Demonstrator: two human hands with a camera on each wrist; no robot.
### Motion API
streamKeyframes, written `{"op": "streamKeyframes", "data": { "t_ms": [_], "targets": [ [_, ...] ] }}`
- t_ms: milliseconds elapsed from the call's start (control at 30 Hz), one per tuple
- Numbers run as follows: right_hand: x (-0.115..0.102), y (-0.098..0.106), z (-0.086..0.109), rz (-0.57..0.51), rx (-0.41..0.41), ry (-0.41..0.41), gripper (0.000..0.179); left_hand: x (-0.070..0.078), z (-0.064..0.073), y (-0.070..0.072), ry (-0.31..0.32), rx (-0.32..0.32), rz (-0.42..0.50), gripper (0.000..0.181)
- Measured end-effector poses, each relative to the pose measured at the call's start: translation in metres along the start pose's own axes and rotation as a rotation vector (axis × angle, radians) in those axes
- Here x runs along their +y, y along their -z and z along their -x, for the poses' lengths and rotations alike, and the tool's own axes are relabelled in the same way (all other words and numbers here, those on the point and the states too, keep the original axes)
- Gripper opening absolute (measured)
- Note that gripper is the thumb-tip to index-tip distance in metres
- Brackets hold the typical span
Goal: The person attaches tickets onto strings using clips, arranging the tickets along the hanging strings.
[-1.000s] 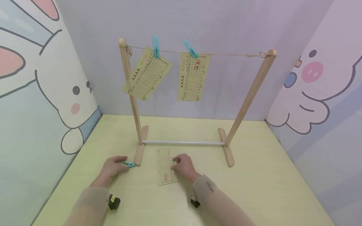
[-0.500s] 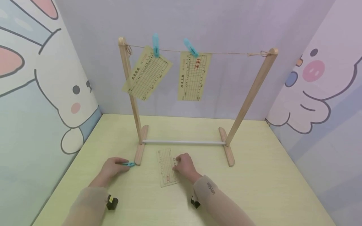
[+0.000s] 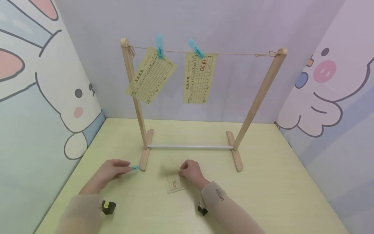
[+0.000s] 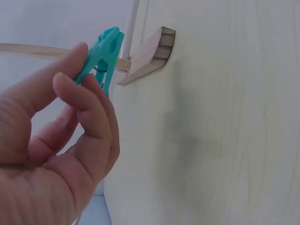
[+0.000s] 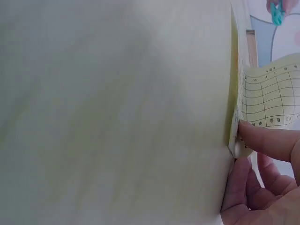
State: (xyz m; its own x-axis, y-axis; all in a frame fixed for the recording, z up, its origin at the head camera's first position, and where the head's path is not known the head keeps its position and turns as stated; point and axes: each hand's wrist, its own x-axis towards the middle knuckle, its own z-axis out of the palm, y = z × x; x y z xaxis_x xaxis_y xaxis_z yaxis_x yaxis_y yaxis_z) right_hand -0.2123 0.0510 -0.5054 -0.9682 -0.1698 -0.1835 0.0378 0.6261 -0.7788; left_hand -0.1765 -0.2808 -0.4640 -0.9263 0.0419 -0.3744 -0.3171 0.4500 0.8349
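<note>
Thumb and fingertips of my left hand (image 3: 108,170) pinch a teal clothespin (image 4: 104,55) by its handles, close to the stand's left foot. My right hand (image 3: 193,171) pinches the side edge of a pale yellow printed form (image 5: 274,93), which curls up and shows nearly edge-on in the head view. Beneath it on the table lies another form (image 3: 174,186) with a red stamp box, its upper part hidden. Above, two similar forms, one tilted (image 3: 152,76) and one straighter (image 3: 200,79), hang from a string under blue clothespins.
A wooden stand with a left post (image 3: 137,110) and a right post (image 3: 260,97) carries the string (image 3: 233,54). A white rod (image 3: 190,147) joins its feet low over the table (image 3: 263,195). Cartoon-printed walls enclose the back and sides.
My right hand has peeled the top form up from the one below. My left hand has shifted and turned slightly, with the clothespin still in its fingers.
</note>
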Motion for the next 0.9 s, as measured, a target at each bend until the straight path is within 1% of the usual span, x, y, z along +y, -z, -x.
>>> {"op": "streamKeyframes", "data": {
  "t_ms": [133, 233, 333, 400, 467, 533, 633, 767, 833, 900],
  "targets": [
    [-0.001, 0.0, 0.001, -0.013, 0.01, 0.014, 0.018, 0.004, 0.001, 0.002, -0.058, -0.013, 0.063, 0.06],
    [-0.001, 0.0, 0.001, -0.042, 0.015, 0.002, 0.027, 0.009, 0.001, 0.002, -0.107, -0.023, 0.091, 0.058],
    [0.0, 0.001, 0.0, -0.096, 0.013, -0.017, 0.037, 0.016, 0.001, 0.002, -0.147, -0.035, 0.096, 0.056],
    [0.001, 0.002, 0.0, -0.131, 0.009, -0.025, 0.039, 0.022, 0.001, 0.003, -0.163, -0.037, 0.086, 0.055],
    [0.002, 0.004, 0.0, -0.168, 0.003, -0.015, 0.037, 0.029, 0.001, 0.003, -0.175, -0.032, 0.074, 0.055],
    [0.003, 0.005, 0.0, -0.197, -0.004, -0.006, 0.032, 0.036, 0.002, 0.004, -0.186, -0.021, 0.07, 0.055],
    [0.004, 0.008, 0.001, -0.238, -0.019, 0.015, 0.024, 0.048, 0.004, 0.005, -0.213, -0.001, 0.097, 0.055],
    [0.002, 0.013, 0.003, -0.283, -0.029, 0.012, 0.022, 0.062, 0.005, 0.006, -0.266, 0.012, 0.141, 0.055],
    [0.0, 0.017, 0.005, -0.313, -0.031, 0.006, 0.022, 0.067, 0.006, 0.007, -0.283, 0.012, 0.138, 0.056],
    [-0.002, 0.021, 0.006, -0.339, -0.037, 0.013, 0.023, 0.073, 0.007, 0.009, -0.285, 0.012, 0.115, 0.058]
  ]
}}
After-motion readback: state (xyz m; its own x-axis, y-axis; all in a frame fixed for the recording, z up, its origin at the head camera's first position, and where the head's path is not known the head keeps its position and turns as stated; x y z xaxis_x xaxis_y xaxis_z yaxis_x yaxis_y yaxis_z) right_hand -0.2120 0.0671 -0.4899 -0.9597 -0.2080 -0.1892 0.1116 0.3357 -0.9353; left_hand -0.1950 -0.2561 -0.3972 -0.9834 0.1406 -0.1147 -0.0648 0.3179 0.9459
